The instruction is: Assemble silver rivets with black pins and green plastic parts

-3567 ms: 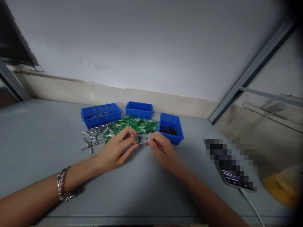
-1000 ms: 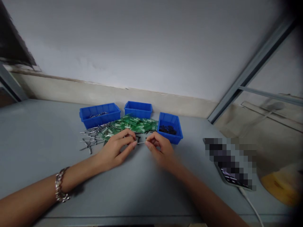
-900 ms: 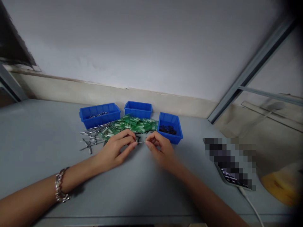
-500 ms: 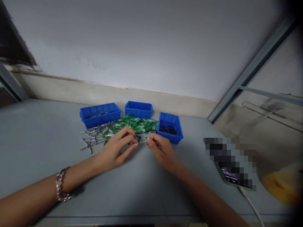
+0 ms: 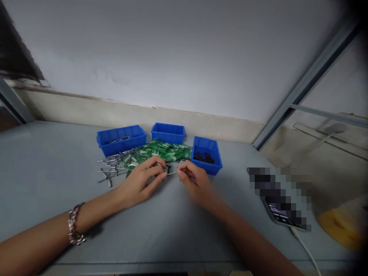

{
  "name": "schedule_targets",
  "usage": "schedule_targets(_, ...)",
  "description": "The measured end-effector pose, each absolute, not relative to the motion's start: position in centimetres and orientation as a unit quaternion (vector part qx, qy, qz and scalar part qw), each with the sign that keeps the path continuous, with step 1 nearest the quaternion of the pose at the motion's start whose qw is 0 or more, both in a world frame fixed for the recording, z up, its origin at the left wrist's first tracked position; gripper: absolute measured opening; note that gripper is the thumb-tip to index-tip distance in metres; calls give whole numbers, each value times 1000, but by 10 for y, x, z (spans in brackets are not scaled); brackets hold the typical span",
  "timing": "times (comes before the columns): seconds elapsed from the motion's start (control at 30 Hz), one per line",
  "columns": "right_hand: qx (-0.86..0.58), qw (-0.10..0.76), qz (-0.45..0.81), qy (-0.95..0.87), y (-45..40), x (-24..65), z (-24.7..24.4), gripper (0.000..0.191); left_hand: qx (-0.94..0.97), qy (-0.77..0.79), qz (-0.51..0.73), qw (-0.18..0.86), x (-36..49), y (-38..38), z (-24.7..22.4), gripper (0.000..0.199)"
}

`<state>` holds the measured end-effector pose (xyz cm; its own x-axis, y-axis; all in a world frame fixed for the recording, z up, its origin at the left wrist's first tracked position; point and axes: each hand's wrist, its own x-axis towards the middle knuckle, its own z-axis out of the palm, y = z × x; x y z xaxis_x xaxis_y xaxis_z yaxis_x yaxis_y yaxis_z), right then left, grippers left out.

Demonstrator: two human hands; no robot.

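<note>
Little has moved since the earlier frames: the thin silver metal pin [image 5: 171, 173] is still pinched at both ends, and both hands have stayed just in front of the green pile. The pin is held level just above the grey desk [image 5: 178, 226], near the middle of its far edge. Its left end is gripped between thumb and fingers of the left hand [image 5: 140, 182], where a small dark piece appears to sit on it, too small to be made out. Its right end is nipped between thumb and forefinger of the right hand [image 5: 195, 182]; the fingers of both hands are closed narrowly on the pin.

Just behind the hands a heap of green plastic parts [image 5: 161, 151] is spread, with loose silver pins [image 5: 113, 168] scattered to its left. Three blue plastic bins are lined along the far edge: the left blue bin [image 5: 121, 138] with pins in it, the middle blue bin [image 5: 168, 133], and the right blue bin [image 5: 207, 155] with small black pieces. A silver chain bracelet [image 5: 74, 229] is worn on the left wrist. A phone [image 5: 283, 216] with a white cable lies towards the right edge.
</note>
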<state>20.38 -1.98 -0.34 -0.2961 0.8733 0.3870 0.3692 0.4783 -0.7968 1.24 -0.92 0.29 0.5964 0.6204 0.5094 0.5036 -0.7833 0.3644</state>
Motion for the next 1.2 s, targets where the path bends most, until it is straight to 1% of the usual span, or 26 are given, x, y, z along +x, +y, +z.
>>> schedule_targets(0.13, -414, 425, 301, -747, -20, 204, -4, 14, 886, 308, 338, 81, 12, -10, 2, 19)
schedule_targets(0.43, -435, 414, 268, -753, -18, 206, -5, 27, 879, 305, 362, 57, 13, -13, 3, 10)
schedule_targets(0.63, -426, 425, 282, -747, -19, 206, -6, 20, 879, 322, 347, 58, 12, -10, 3, 12)
schedule_targets(0.8, -409, 434, 298, -745, -19, 206, -7, 14, 883, 347, 303, 92, 12, -9, 4, 25)
schedule_targets(0.87, -407, 433, 299, -747, -18, 206, -8, 12, 884, 343, 301, 103, 12, -9, 4, 27)
schedule_targets(1.07, -407, 445, 293, -742, -18, 205, -9, 12, 879, 329, 332, 92, 12, -9, 3, 19)
schedule_targets(1.2, -425, 442, 282, -738, -18, 206, -6, 21, 876, 321, 352, 76, 12, -9, 1, 15)
